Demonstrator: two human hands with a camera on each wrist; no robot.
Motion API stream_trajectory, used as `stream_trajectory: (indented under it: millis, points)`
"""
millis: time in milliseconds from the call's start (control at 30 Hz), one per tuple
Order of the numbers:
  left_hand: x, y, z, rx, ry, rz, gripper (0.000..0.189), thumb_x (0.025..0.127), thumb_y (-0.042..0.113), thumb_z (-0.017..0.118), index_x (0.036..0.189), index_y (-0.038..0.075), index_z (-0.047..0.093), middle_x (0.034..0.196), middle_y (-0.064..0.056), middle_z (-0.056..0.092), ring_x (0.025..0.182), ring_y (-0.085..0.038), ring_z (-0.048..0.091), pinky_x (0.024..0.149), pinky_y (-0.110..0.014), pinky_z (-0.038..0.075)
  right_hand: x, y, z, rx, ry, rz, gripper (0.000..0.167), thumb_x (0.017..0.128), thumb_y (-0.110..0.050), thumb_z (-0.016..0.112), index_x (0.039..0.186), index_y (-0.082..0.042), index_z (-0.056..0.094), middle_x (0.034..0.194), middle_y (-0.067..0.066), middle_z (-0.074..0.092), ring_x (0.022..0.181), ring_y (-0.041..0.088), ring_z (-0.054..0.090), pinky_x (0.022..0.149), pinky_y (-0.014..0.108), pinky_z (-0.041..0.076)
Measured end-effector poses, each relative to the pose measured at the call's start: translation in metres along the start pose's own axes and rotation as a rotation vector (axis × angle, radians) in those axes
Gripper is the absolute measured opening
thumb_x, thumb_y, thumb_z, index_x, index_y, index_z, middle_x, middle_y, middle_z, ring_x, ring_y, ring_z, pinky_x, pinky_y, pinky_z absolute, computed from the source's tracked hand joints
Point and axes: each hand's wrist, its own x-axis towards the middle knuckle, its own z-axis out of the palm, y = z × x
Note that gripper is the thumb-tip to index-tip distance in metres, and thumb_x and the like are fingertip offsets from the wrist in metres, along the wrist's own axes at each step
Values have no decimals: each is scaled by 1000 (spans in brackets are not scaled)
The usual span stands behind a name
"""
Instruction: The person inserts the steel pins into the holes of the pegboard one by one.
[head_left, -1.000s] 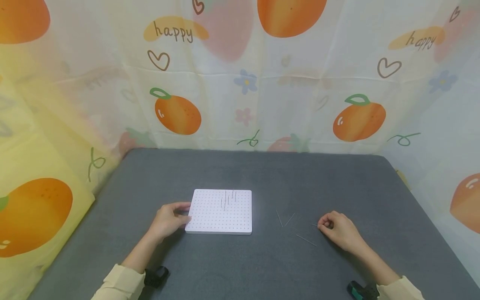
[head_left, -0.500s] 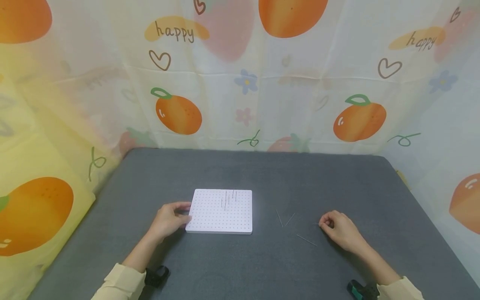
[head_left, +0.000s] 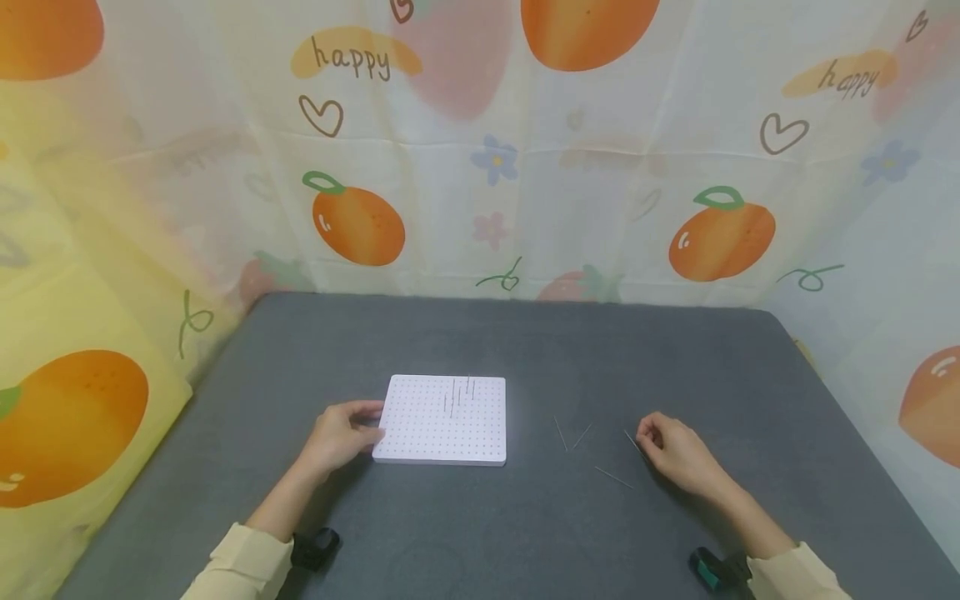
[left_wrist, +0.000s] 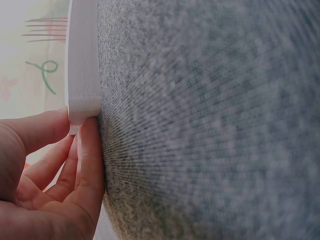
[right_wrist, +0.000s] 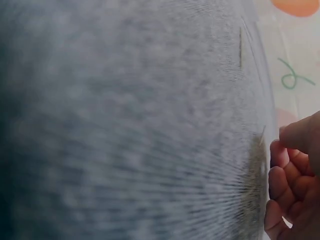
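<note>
A white pegboard [head_left: 420, 437] with rows of small holes lies left of the table's middle. Several thin dark pins [head_left: 452, 400] stand upright toward its far side. My left hand [head_left: 339, 435] pinches the board's left edge; in the left wrist view the thumb presses on top and a finger is under the corner [left_wrist: 85, 102]. Out to the right, my right hand [head_left: 678, 450] has its thumb and fingers curled together at a thin metal pin [head_left: 632, 440], which slants out past the fingertips. The pin's near end is hidden by the fingers.
Two loose pins form a V on the grey table [head_left: 525, 333] right of the board, one of them a slanted pin [head_left: 560, 433]. Nearer me lies another pin [head_left: 614, 477]. A printed curtain [head_left: 585, 208] hangs behind the table.
The pin at my right fingertips has turned; its free end now points farther away from me and shows more length. My left hand and the board have stayed in place.
</note>
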Motion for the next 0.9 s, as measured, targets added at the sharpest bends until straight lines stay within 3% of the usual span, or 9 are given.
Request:
stream_trajectory:
  millis: [367,900]
  points:
    - [1,-1,0,-10,0,21,44,80,7,66,122,2,56,116,-17,61,83,-18,65,64,-30,53,-3,1,3,11,7,-16,5,83,-6,64,85,-8,60,73,-5,52,62,2,42,56,22,37]
    - [-1,1,-1,-11,-3,16,44,80,6,66,122,1,56,115,-18,61,82,-18,66,65,-32,53,-3,0,3,-9,-16,-10,16,77,-11,71,90,-10,61,78,-3,50,67,8,40,59,25,35]
